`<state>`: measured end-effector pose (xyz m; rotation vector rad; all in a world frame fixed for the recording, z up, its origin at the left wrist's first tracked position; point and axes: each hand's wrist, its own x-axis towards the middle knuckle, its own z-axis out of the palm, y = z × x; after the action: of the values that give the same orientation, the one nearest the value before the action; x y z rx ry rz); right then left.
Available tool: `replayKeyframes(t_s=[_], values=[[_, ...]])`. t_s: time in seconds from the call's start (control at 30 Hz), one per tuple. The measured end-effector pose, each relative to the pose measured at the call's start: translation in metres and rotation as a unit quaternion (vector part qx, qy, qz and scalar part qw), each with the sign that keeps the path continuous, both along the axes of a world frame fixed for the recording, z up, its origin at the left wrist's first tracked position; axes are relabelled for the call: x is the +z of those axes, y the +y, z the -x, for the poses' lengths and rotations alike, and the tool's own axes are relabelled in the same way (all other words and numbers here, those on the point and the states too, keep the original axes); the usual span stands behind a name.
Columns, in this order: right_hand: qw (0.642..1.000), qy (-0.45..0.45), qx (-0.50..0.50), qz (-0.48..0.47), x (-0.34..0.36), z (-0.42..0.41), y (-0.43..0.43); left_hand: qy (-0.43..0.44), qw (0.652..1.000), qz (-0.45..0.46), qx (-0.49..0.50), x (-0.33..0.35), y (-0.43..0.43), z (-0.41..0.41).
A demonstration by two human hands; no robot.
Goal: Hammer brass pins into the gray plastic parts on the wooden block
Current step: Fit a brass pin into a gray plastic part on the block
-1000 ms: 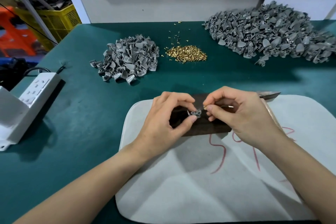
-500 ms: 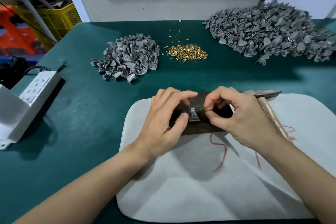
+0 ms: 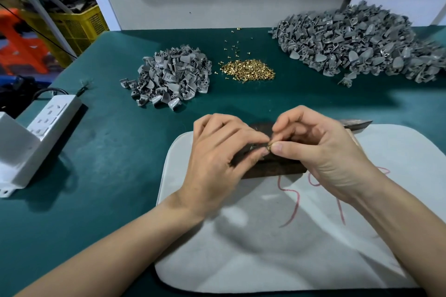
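step: setting a pin by hand, pre-hammer (my read).
left hand (image 3: 217,152): fingers curled, thumb and forefinger pinching the gray plastic part (image 3: 253,149) down on the wooden block (image 3: 272,171). Only a sliver of the part shows between the fingertips.
right hand (image 3: 321,152): thumb and forefinger closed on one brass pin (image 3: 269,150), other fingers curled in loosely.
key relation: pin sits right at the part, touching or just beside the left thumb tip. Both hands' fingertips meet at one spot over the block's middle. Pin too small to read: cannot tell upright or tilted, or whether it is in a hole yet.
block: dark, rough-looking wood, long axis left-right along the far edge of the white pad (image 3: 265,260). Hands cover most of it.
hammer (image 3: 357,123): dull metal head pokes out just beyond the right hand, on its right. Wooden handle runs under that hand; cannot tell if gripped or lying there. Right hand is clearly the nearer one.
next move (judgement): pin needs to stand square in the part before the hammer comes in. Left fingers are very close to the strike point.
stock: brass pin pile (image 3: 248,71), small, shiny, headed. Gray parts in a small pile (image 3: 171,75) and a large pile (image 3: 357,41), matte, moulded, fan-like. All on the far side of the green bench (image 3: 108,152), well apart from the block.
pad: soft-looking, rounded corners, red scribble.
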<state>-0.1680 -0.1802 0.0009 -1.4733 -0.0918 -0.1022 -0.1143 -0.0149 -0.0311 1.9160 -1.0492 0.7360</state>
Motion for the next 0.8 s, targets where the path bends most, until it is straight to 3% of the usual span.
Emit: replayKeyframes(t_s=[0.33, 0.63, 0.7, 0.8], values=[[0.996, 0.011, -0.008, 0.086, 0.004, 0.003, 0.003, -0.023, 0.999, 0.037, -0.022, -0.002, 0.000, 0.002], [0.996, 0.008, -0.001, 0.090, 0.005, 0.003, 0.000, 0.007, 0.999, 0.025, -0.034, 0.002, 0.002, 0.002], [0.996, -0.003, -0.023, 0.085, 0.003, 0.002, -0.001, 0.046, 0.998, -0.008, -0.045, 0.007, 0.004, -0.002], [0.993, -0.006, -0.056, 0.101, 0.001, 0.000, -0.003, 0.183, 0.972, -0.103, -0.104, 0.016, 0.013, -0.016]])
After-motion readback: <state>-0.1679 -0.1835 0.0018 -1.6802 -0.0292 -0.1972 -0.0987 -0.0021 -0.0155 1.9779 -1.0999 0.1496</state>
